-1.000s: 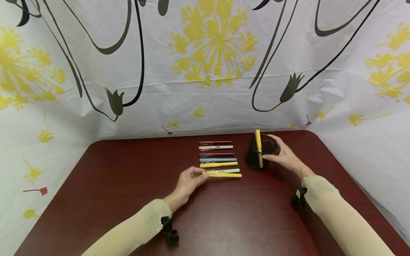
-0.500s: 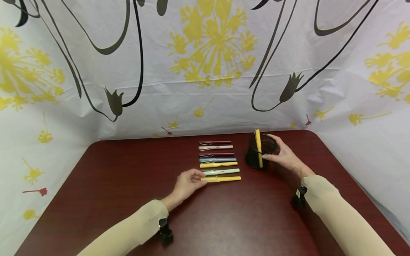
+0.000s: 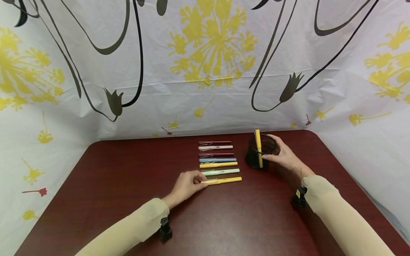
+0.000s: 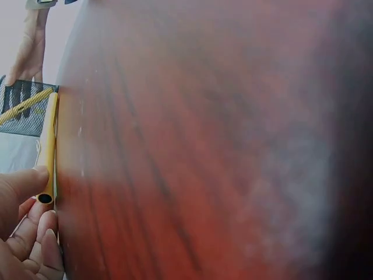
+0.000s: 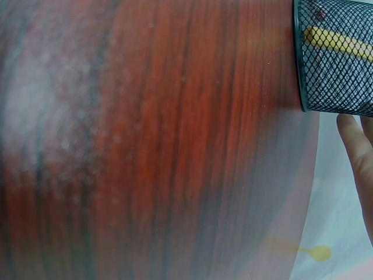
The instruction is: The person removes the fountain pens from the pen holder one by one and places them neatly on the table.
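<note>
In the head view my left hand (image 3: 187,186) pinches the left end of a yellow pen (image 3: 225,180), which lies nearest me. The left wrist view gives the thumb (image 4: 26,184) on one side of that pen and curled fingers on the other. Just behind it lies a light green pen (image 3: 225,172), a small gap between them. My right hand (image 3: 285,156) grips the far right side of a black mesh pen cup (image 3: 252,156), thumb at its front. A second yellow pen (image 3: 258,140) leans upright inside the cup.
Behind the green pen, roughly parallel, lie a yellow pen (image 3: 219,165), a blue pen (image 3: 219,160), a dark red pen (image 3: 217,155), a pink pen (image 3: 217,147) and another dark red pen (image 3: 215,143). A patterned cloth (image 3: 153,117) surrounds the brown table (image 3: 128,167).
My left hand has drawn the front yellow pen slightly toward me, away from the light green pen it partly covered. The right hand and cup have stayed put.
</note>
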`<state>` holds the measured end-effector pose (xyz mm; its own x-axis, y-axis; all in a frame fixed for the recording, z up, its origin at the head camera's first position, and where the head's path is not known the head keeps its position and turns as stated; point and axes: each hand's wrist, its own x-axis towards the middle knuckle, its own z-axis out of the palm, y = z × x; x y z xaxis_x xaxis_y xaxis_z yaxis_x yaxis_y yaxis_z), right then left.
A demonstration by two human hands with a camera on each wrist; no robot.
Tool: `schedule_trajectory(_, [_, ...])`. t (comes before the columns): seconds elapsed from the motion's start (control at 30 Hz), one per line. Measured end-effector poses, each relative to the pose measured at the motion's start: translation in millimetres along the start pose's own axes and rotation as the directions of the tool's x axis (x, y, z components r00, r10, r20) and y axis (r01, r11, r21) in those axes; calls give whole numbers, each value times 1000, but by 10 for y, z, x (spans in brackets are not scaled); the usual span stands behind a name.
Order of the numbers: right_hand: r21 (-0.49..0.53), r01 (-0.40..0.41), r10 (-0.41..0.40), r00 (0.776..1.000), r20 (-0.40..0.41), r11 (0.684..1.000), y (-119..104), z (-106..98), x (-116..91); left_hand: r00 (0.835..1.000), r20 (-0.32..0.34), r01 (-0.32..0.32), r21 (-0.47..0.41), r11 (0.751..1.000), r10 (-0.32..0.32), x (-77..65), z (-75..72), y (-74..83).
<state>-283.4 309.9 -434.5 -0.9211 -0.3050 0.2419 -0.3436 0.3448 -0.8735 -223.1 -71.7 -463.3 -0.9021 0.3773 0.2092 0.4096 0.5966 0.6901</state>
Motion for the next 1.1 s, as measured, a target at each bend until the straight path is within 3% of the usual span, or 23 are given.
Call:
schedule_trajectory(0.37, [-53,-28,28,1000,-1,998,-24,-11,7,1000,22,-21,32,999,21,24,-18,10])
schedule_trajectory(1.1, [-13,-34,34,999,2,999,-11,-14,7,1000,12,-28,35,999,28,14,-26,1])
